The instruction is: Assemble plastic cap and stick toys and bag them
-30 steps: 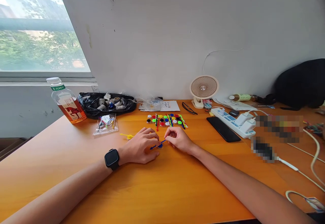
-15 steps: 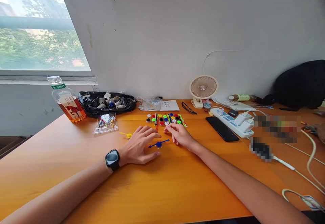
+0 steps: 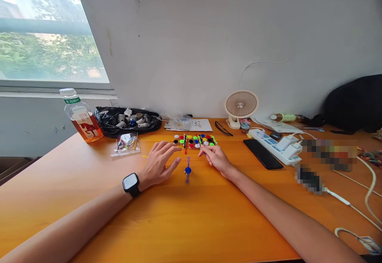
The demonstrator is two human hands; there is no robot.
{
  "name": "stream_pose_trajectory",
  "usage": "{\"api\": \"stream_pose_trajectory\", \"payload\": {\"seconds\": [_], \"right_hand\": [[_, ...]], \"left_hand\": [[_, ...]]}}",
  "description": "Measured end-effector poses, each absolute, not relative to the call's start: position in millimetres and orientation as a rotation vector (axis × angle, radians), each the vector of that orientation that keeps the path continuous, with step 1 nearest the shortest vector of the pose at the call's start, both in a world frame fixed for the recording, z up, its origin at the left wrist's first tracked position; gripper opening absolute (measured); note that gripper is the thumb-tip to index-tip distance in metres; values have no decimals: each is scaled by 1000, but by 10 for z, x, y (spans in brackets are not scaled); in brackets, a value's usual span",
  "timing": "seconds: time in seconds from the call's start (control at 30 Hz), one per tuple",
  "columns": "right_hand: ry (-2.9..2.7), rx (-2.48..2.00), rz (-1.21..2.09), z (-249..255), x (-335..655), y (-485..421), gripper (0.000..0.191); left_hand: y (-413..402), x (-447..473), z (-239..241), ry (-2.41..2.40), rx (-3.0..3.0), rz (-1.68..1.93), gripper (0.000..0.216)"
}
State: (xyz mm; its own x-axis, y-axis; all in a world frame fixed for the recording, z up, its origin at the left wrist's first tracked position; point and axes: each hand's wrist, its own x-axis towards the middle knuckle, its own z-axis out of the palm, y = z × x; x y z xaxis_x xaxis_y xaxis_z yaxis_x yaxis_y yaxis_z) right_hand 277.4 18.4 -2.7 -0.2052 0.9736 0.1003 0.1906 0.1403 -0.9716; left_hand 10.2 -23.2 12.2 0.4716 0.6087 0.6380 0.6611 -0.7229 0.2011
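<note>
A blue arrow spinner (image 3: 188, 170) stands on the table between my hands, its arrow blurred by turning and pointing roughly toward and away from me. My left hand (image 3: 159, 162), with a black watch at its wrist, is open to the left of the spinner, fingers spread and apart from it. To the spinner's right, my right hand (image 3: 218, 161) is closed in a loose curl, with nothing visible in it. Its fingertips are near rows of coloured discs (image 3: 205, 140) and bundled coloured sticks. Behind my left hand, a yellow piece (image 3: 145, 156) is mostly hidden.
A clear bag of small coloured parts (image 3: 125, 144), a drink bottle (image 3: 83, 121) and a black plastic bag (image 3: 103, 121) stand at the left. Further right are a small fan (image 3: 241, 104), a black phone (image 3: 262, 153), a power strip (image 3: 274, 145) and loose cables.
The blue arrow has turned from lying crosswise to pointing away from me, and is now blurred. My left hand has drawn back slightly left; the yellow piece is now more covered.
</note>
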Motion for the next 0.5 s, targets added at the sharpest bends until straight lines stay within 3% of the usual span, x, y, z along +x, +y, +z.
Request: {"api": "stream_pose_trajectory", "payload": {"seconds": [0.17, 0.37, 0.5], "right_hand": [[-1747, -1129, 1051, -134, 2772, 217, 50], [-2053, -1021, 619, -160, 2766, 180, 38], [-2159, -1017, 624, -129, 2785, 141, 39]], "left_hand": [[-120, 36, 86, -1337, -2476, -1121, 25], [-67, 32, 42, -1414, -2382, -1089, 34], [-44, 38, 11, -1509, -2332, -1036, 45]]}}
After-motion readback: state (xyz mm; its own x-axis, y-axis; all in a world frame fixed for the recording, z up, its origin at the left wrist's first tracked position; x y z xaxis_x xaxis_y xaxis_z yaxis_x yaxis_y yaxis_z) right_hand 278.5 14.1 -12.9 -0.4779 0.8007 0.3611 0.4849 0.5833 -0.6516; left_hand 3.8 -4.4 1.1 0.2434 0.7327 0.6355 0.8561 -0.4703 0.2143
